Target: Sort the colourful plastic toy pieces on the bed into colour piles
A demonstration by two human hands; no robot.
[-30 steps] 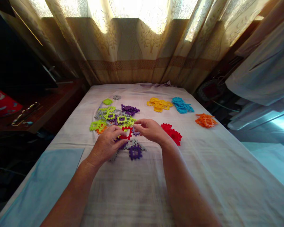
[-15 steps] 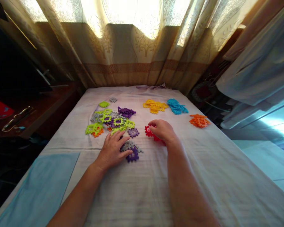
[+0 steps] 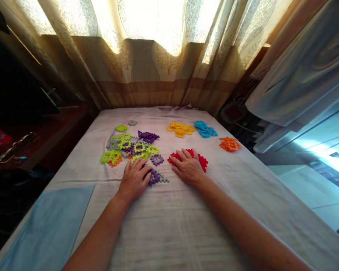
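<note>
My right hand (image 3: 188, 166) lies with fingers spread over a heap of red notched plastic building tiles (image 3: 203, 162). My left hand (image 3: 134, 180) rests with its fingers apart at the near edge of a mixed pile of lime green tiles (image 3: 139, 148), with grey, purple and orange ones among them. Beside its thumb are a dark purple tile (image 3: 154, 177) and a grey tile (image 3: 164, 178). A lighter purple tile (image 3: 157, 160) sits between the two hands. Dark purple tiles (image 3: 148, 136) form a small stack behind the mixed pile.
Farther back are yellow tiles (image 3: 180, 129), blue tiles (image 3: 205, 129) and, at right, orange tiles (image 3: 229, 144). One lime tile (image 3: 121, 128) and one grey tile (image 3: 132, 122) lie apart. A light blue sheet (image 3: 48, 222) covers the near left of the cloth-covered table (image 3: 164, 233). Curtains (image 3: 147, 90) hang behind.
My right hand has opened out flat over the red tiles, which now show on both sides of it. My left hand has shifted slightly, and the dark purple tile beside it sits farther back.
</note>
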